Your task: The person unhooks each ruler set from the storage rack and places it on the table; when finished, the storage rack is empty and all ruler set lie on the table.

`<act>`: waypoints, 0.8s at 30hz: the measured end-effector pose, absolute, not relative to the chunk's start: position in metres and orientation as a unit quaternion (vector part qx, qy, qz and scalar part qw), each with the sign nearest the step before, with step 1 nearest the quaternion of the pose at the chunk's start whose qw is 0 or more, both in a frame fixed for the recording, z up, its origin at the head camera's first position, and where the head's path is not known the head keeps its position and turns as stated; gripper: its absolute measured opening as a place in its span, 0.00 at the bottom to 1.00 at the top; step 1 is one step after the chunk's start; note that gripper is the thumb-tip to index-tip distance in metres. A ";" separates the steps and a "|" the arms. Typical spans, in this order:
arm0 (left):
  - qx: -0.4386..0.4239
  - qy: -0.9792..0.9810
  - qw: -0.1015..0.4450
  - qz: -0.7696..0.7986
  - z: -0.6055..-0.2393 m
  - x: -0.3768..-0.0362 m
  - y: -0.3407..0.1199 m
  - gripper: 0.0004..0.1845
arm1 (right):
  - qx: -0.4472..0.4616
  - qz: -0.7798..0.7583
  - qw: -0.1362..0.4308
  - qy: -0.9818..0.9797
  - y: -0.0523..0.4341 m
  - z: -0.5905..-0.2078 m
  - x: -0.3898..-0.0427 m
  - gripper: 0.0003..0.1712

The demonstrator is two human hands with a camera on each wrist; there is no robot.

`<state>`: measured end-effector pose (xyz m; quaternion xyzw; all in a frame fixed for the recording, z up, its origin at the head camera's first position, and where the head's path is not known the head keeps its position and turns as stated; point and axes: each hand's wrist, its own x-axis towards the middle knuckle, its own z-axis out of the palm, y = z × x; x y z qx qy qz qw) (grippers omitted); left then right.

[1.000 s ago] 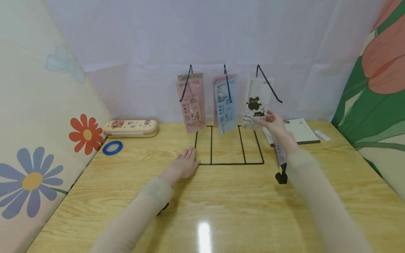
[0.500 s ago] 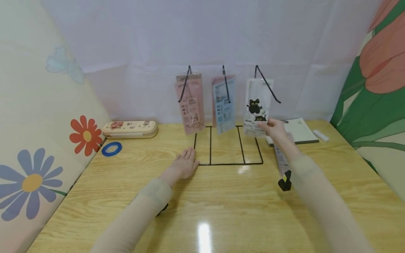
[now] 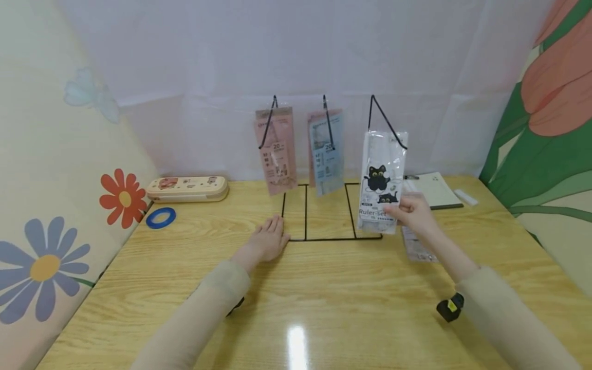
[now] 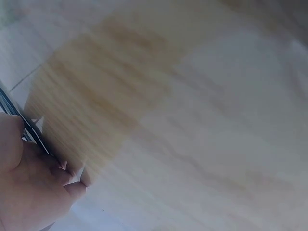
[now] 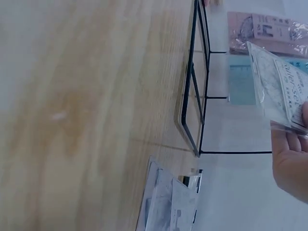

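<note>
My right hand (image 3: pixel 416 213) pinches the lower right edge of a clear-and-white ruler set package (image 3: pixel 379 182) printed with black cats. The package hangs upright, and its top overlaps the tip of the rack's right hook (image 3: pixel 388 121). In the right wrist view the "Ruler-set" print (image 5: pixel 288 82) shows beside the fingers. My left hand (image 3: pixel 265 241) lies flat on the table, fingertips at the left front corner of the black wire rack (image 3: pixel 333 239). The left wrist view shows that hand (image 4: pixel 38 187) against the dark wire. Pink packages (image 3: pixel 277 154) and blue packages (image 3: pixel 328 154) hang from the other hooks.
Another package (image 3: pixel 418 246) lies on the table below my right hand. Behind it are a notepad (image 3: pixel 435 191) and a small white block (image 3: pixel 465 197). A cream pencil case (image 3: pixel 187 189) and a blue tape ring (image 3: pixel 161 218) lie at the left. A white cloth hangs behind.
My right hand has taken hold of the ruler set package and drawn it toward me and down, forward along the hook to its tip. My left hand has stayed at the rack's corner.
</note>
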<state>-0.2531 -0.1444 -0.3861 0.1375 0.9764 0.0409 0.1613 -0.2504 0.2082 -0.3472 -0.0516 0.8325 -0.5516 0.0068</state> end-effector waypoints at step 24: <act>0.136 0.974 0.174 0.044 -0.383 -0.254 -0.145 0.34 | -0.070 -0.570 0.033 0.818 0.254 -0.344 -0.150 0.09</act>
